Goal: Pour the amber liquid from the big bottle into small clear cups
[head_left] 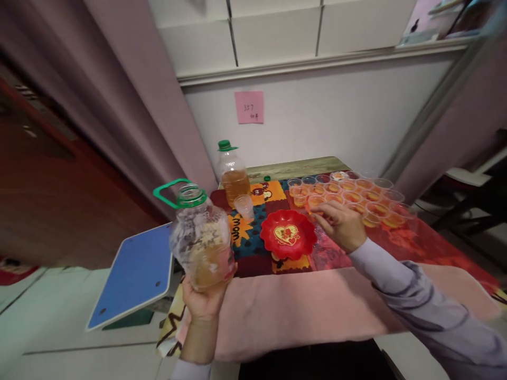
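My left hand [208,298] supports a large clear jug [204,243] from below. The jug is uncapped, with a green handle ring at its neck and pale amber liquid inside. My right hand [340,224] has its fingers pinched at the rim of a plastic cup [316,202] in the front left part of a cup group. Several clear cups [372,196] holding amber liquid stand close together on the right. A red scalloped dish [288,235] with a heart pattern lies between my hands.
A second jug [235,182] with a green cap stands at the back left, beside stacked clear cups [244,207]. A green cap [267,178] lies behind. Pink cloth [301,306] covers the front edge; a blue board [132,274] is at left.
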### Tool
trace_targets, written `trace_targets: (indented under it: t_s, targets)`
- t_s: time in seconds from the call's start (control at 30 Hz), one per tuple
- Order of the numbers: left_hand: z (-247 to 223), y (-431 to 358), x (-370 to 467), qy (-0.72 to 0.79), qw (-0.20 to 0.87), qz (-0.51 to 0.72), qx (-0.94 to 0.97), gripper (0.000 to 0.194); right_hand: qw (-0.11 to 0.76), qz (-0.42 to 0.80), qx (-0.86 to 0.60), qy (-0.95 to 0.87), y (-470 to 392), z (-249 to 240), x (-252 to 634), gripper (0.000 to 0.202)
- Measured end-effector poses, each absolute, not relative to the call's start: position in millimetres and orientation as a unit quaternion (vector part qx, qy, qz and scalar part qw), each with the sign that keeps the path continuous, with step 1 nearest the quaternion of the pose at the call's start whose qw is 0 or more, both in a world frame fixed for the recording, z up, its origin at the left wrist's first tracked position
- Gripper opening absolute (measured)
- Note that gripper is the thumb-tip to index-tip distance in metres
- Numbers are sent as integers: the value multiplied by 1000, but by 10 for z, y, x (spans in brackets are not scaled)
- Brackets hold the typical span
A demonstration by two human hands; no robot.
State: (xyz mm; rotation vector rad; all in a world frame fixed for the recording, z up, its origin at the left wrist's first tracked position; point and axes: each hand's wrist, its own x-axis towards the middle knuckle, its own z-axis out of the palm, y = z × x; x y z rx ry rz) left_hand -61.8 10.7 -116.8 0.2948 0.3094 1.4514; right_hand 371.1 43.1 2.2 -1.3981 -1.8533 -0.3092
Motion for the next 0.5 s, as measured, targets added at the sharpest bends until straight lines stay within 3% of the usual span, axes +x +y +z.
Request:
trace_targets:
  t_s: [0.1, 0.2, 0.3, 0.5]
  targets:
    - [-1177, 104, -625, 139, 727, 660, 129, 76, 367, -51, -476, -798, 683, 227, 3074, 24]
    - [-1150, 103, -590, 169, 720, 661, 126, 74, 251, 3, -494, -833, 1030, 339, 2534, 24]
    - [-1149, 101, -549, 180, 718, 660, 127, 71, 143, 32, -520, -841, 1368, 363, 2170, 36]
    - [-1207, 97, -566, 154, 725, 657, 138, 69, 101, 49, -498, -860, 1729, 233, 1863, 38]
